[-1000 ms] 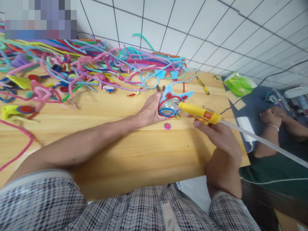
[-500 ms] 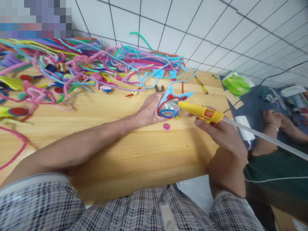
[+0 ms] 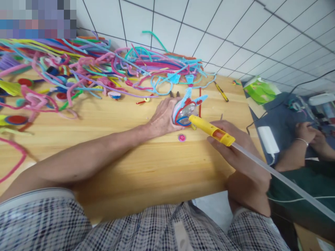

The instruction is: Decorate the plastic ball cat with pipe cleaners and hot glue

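My left hand (image 3: 164,116) is wrapped round a small craft piece (image 3: 184,111), which has a clear rounded middle, red and blue edging and two light-blue pointed tips. My right hand (image 3: 232,146) grips a yellow hot glue gun (image 3: 213,130), with a long translucent glue stick (image 3: 277,176) running out of its back. The gun's nozzle is at the craft piece's right side; whether it touches cannot be made out. Just below the piece, a pink round button-like disc (image 3: 181,138) lies on the table. Dark plier-like tips (image 3: 175,94) show behind my left hand.
Piled pipe cleaners (image 3: 104,66) cover the back and left of the wooden table (image 3: 125,167). A yellow cutter knife (image 3: 221,91) lies at the back right. Further right are a green packet (image 3: 260,91), a white power block (image 3: 268,140) and another person's hands (image 3: 306,134).
The glue gun has tilted, its rear end moving down and left and its nozzle shifting slightly down and left along the craft piece. My left hand keeps its hold.
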Demonstrator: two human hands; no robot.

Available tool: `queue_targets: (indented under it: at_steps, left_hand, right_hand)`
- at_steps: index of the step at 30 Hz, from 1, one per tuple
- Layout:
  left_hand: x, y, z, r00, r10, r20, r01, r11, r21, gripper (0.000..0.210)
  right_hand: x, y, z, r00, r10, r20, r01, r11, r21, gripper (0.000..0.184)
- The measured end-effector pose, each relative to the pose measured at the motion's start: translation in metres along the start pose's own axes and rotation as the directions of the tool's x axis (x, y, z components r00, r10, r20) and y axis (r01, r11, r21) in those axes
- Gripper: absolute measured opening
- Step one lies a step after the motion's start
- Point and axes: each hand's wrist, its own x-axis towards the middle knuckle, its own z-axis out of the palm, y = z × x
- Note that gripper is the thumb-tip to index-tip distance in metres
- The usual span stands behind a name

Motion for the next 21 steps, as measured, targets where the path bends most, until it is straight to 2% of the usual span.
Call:
queue_targets:
  at_steps: [7,10,18,21]
  left_hand:
    - [0.001,-0.001,0.000,1.000,-0.012,0.020,0.012,1.000,0.016,0.110]
    - [-0.001,-0.005,-0.001,0.999,0.021,0.034,-0.022,0.999,0.024,0.112]
    - [-0.003,-0.007,-0.003,0.995,0.055,0.078,-0.056,0.998,0.014,0.113]
    - [-0.003,-0.006,-0.004,0.991,0.088,0.098,-0.089,0.996,-0.001,0.110]
  right_hand:
    - [-0.005,0.001,-0.002,1.000,0.012,0.021,-0.010,0.995,-0.095,0.019]
    - [-0.009,-0.004,0.003,0.999,0.022,0.029,-0.020,0.997,-0.076,0.021]
    - [-0.022,-0.007,0.016,0.998,0.046,0.048,-0.041,0.995,-0.096,0.039]
    - [-0.019,-0.018,0.014,0.999,0.016,0.052,-0.012,0.996,-0.084,0.036]
